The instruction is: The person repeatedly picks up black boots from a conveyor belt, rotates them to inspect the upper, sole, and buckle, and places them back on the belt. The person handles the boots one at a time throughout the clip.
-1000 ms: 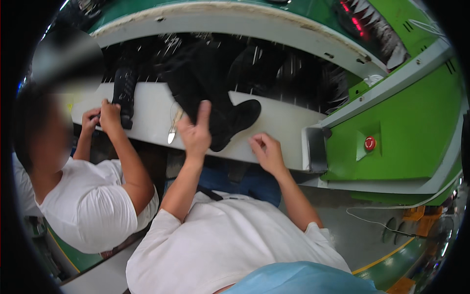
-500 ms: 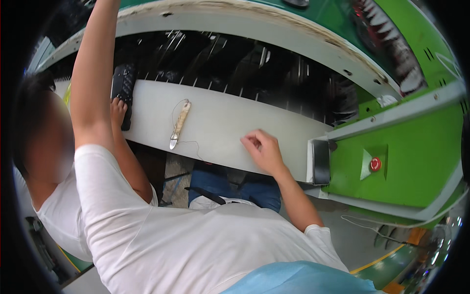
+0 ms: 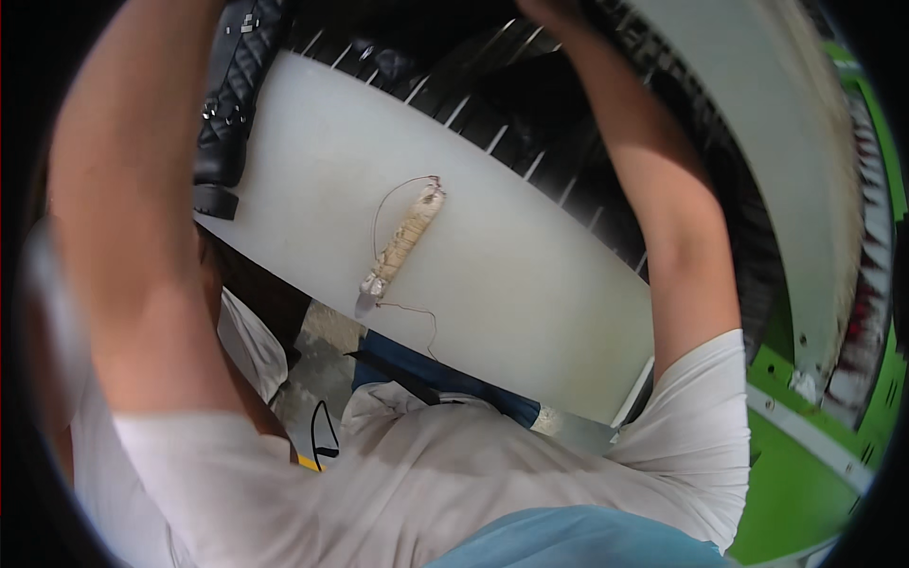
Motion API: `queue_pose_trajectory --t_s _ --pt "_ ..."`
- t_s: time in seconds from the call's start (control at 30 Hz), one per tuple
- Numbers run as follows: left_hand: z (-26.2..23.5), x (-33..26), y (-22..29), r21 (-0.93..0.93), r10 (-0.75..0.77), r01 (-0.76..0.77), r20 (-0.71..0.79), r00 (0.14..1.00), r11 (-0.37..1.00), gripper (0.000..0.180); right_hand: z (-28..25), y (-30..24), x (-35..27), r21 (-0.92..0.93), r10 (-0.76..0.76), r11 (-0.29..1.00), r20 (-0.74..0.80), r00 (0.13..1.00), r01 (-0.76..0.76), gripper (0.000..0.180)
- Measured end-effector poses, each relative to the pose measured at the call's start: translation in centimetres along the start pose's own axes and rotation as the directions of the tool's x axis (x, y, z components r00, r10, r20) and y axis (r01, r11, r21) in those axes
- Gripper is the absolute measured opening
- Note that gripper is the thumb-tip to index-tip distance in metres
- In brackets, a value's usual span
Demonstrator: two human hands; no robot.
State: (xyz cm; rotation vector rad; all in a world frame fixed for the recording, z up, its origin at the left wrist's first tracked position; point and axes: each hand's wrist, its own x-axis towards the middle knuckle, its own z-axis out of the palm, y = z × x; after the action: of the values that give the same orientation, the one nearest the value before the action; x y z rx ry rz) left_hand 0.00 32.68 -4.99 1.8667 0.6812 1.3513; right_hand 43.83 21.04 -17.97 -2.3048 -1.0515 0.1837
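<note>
My left arm (image 3: pixel 142 189) reaches up along the left side, and its hand is beyond the top edge. My right arm (image 3: pixel 653 161) stretches forward over the dark slatted rack; only a blurred part of my right hand (image 3: pixel 549 9) shows at the top edge, its fingers hidden. On the pale worktop (image 3: pixel 530 284) lies a slim tool with a cream, tape-wrapped handle (image 3: pixel 405 237), a thin cord tied to it and a whitish tip toward me. Neither hand is near it. A black quilted boot with buckles (image 3: pixel 227 104) is by my left forearm.
The black slatted rack (image 3: pixel 530 156) runs along the worktop's far side, with dark items in it that I cannot make out. A curved white machine rim (image 3: pixel 757 123) is at the right, beside green panels (image 3: pixel 805 492). A co-worker's white clothing (image 3: pixel 251 346) shows at the left.
My right hand has left its place above the worktop and reached far forward over the rack. The view has turned and come closer; the tape-wrapped tool lies where it was.
</note>
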Motion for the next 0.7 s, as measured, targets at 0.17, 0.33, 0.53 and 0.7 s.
queue_pose_trajectory --t_s 0.17,0.33,0.53,0.7 --pt "-27.7 -21.1 -13.4 -0.895 -0.882 -0.175 0.341 0.326 -0.411 0.056 2.3 -2.9 5.7 -0.134 0.124 0.987 0.26 0.958 -0.091 0.116" --pt "-28.5 -15.9 -13.9 -0.597 -0.725 -0.412 0.534 0.435 -0.688 0.056 -4.3 -4.6 2.0 0.371 0.229 0.842 0.411 0.882 -0.392 0.063" --pt "-18.3 -13.4 -4.6 -0.946 -0.78 0.167 0.324 0.536 -0.278 0.094 -13.8 -6.0 -16.5 0.423 0.319 0.805 0.281 0.905 -0.415 0.061" --pt "3.1 -3.4 10.1 -0.177 0.042 -0.003 0.218 0.975 0.984 0.076 -13.5 1.2 -34.7 0.683 0.344 0.644 0.143 0.928 -0.344 0.089"
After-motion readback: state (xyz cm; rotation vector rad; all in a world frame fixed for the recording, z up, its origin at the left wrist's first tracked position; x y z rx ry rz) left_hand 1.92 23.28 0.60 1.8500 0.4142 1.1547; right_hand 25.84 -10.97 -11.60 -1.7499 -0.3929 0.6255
